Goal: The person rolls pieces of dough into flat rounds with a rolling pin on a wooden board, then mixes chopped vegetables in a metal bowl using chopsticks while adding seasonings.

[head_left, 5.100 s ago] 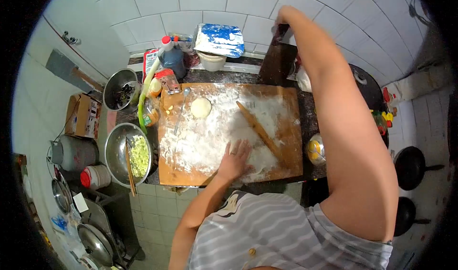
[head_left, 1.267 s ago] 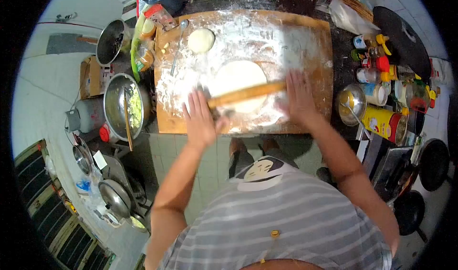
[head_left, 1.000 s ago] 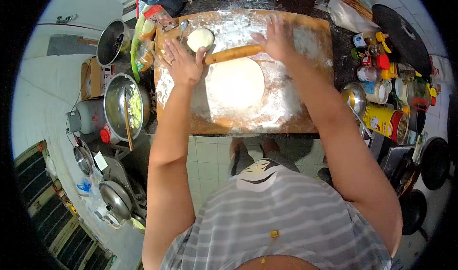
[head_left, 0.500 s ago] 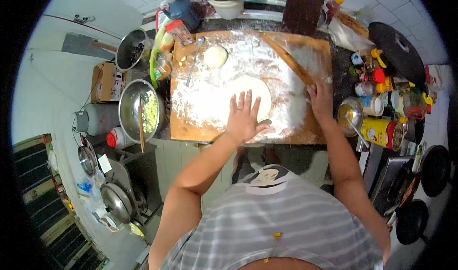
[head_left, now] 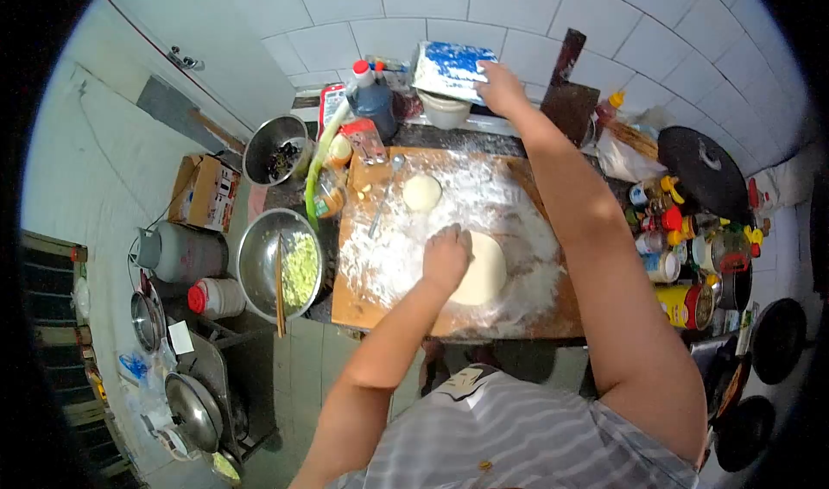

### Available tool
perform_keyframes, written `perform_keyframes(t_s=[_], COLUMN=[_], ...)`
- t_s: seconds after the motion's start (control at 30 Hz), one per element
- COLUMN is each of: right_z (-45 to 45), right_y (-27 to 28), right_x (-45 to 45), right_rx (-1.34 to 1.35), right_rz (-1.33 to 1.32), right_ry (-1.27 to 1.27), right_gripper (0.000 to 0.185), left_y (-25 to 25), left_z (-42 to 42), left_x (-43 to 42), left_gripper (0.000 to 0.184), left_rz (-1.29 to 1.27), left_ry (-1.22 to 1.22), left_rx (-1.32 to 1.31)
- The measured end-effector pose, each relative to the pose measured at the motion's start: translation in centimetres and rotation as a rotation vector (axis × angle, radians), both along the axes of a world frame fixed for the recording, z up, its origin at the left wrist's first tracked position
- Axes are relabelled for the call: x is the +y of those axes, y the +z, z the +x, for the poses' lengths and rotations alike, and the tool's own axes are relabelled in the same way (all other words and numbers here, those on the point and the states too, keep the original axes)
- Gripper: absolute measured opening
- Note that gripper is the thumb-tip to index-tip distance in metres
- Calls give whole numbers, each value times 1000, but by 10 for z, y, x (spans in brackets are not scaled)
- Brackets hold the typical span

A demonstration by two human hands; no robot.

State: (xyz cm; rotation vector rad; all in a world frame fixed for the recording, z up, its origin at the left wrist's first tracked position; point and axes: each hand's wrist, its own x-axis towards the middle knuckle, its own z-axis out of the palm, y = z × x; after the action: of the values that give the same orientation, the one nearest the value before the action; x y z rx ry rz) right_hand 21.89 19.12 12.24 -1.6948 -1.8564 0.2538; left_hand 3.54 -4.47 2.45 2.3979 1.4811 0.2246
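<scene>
A flattened round of dough (head_left: 482, 273) lies on the floury wooden board (head_left: 380, 312). My left hand (head_left: 447, 258) is at its left edge, fingers curled in against the dough. At the back, my right hand (head_left: 503, 90) grips the right edge of a blue-and-white, flour-dusted package (head_left: 453, 68), which rests over a pale bowl (head_left: 444, 111). A smaller dough ball (head_left: 421, 193) sits farther back on the board, beside a long-handled spoon (head_left: 385, 197). The rolling pin (head_left: 523, 181) lies at the board's right, largely hidden by my right arm.
A steel bowl of chopped greens (head_left: 300, 269) with chopsticks stands left of the board, near a dark-filled bowl (head_left: 281, 152) and a green onion (head_left: 324, 157). A cleaver (head_left: 570, 100) leans at the back. Seasoning bottles (head_left: 665, 217) crowd the right side.
My right hand has left the rolling pin and reached forward to the blue-and-white package. My left hand has gone from flat on the dough to curled at its edge. The view has tilted up.
</scene>
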Motion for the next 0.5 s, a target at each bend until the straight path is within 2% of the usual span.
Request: perform_keyframes(t_s=[0.03, 0.1, 0.17, 0.3, 0.33, 0.43, 0.5], right_z=[-13, -30, -53, -71, -72, -74, -73], right_y=[14, 23, 19, 19, 23, 23, 9], right_x=[26, 55, 68, 89, 82, 91, 97], right_rx=[-206, -230, -214, -337, -279, -326, -341], right_rz=[-222, -406, -483, -575, -518, -530, -358], right_ry=[16, 254, 239, 333, 295, 333, 305], right_gripper=[51, 55, 60, 69, 67, 64, 52], left_y=[0, 5, 11, 5, 8, 12, 15], left_z=[-1, -1, -4, -10, -10, -10, -8], left_x=[1, 6, 10, 12, 14, 23, 23], left_gripper=[41, 49, 53, 58, 56, 54, 55], left_rz=[13, -69, -81, -204, -253, -397, -347], left_ry=[-4, 78, 112, 99, 116, 95, 14], left_rx=[14, 25, -3, -24, -15, 59, 105])
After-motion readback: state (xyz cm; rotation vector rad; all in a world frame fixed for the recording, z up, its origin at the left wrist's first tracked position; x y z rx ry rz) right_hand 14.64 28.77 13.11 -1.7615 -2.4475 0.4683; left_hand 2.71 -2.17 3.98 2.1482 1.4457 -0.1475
